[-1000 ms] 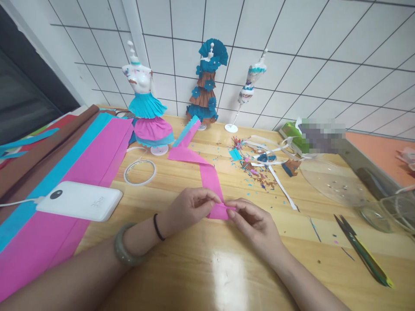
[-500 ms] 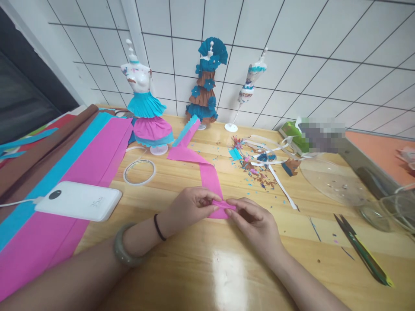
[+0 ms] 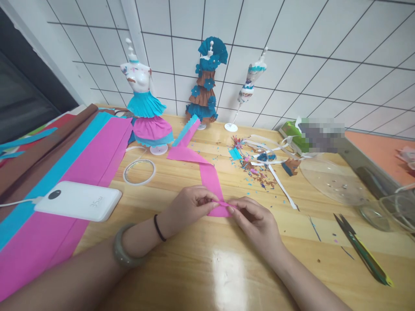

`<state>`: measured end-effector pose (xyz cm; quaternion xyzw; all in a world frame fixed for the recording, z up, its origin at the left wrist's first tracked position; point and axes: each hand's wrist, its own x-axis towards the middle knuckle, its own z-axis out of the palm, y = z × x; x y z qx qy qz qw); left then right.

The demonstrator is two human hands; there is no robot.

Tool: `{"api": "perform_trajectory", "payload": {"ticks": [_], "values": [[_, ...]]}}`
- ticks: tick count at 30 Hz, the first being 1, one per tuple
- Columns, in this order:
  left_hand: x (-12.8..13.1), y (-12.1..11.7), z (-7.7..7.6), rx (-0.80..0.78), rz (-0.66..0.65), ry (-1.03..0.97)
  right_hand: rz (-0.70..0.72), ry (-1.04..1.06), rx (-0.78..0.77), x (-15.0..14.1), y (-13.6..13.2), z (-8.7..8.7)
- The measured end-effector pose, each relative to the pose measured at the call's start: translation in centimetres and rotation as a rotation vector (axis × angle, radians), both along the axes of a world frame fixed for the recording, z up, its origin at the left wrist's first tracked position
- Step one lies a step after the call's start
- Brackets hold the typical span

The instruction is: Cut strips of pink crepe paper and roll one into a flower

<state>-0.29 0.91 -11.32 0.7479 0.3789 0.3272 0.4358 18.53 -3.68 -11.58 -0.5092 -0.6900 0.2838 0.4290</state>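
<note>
A long pink crepe paper strip (image 3: 211, 179) runs from the mannequins toward me, bending midway, with a blue edging at its far end. My left hand (image 3: 191, 205) pinches the near end of the strip between thumb and fingers. Opposite it, my right hand (image 3: 254, 218) pinches the same end, and a narrow fold lies between the two sets of fingertips. Part of the strip hangs flat below the fold. Behind it stands a small mannequin (image 3: 138, 80) in a blue and pink ruffled skirt.
Left lie a white power bank (image 3: 79, 201) on layered paper sheets (image 3: 55, 242) and a tape roll (image 3: 139, 172). A second dressed mannequin (image 3: 207, 82) and a bare one (image 3: 251, 82) stand behind. Paper scraps (image 3: 259, 170), a clear plate (image 3: 330, 179) and scissors (image 3: 363, 250) are at right.
The pinched fold between my fingertips has become narrower. Both hands stay in nearly the same place, and the other things have not moved.
</note>
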Motion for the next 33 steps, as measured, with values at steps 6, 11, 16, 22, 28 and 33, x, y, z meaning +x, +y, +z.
{"api": "perform_trajectory", "payload": {"ticks": [6, 11, 16, 22, 28, 33], "values": [[0.19, -0.23, 0.49, 0.061, -0.002, 0.019, 0.077, 0.055, 0.011, -0.23, -0.09, 0.03], [0.28, -0.53, 0.82, 0.083, -0.032, 0.030, 0.119, 0.069, 0.013, -0.38, -0.21, 0.15], [0.18, -0.45, 0.75, 0.056, -0.050, 0.012, 0.118, 0.067, 0.032, -0.35, -0.26, 0.33], [0.16, -0.28, 0.79, -0.057, -0.019, -0.030, 0.087, 0.092, 0.007, -0.11, -0.18, 0.02], [0.11, -0.22, 0.65, -0.140, -0.010, -0.075, 0.075, 0.118, -0.051, 0.05, -0.23, -0.06], [0.10, -0.22, 0.67, -0.141, -0.008, -0.073, 0.083, 0.132, -0.085, 0.04, -0.42, 0.10]]}}
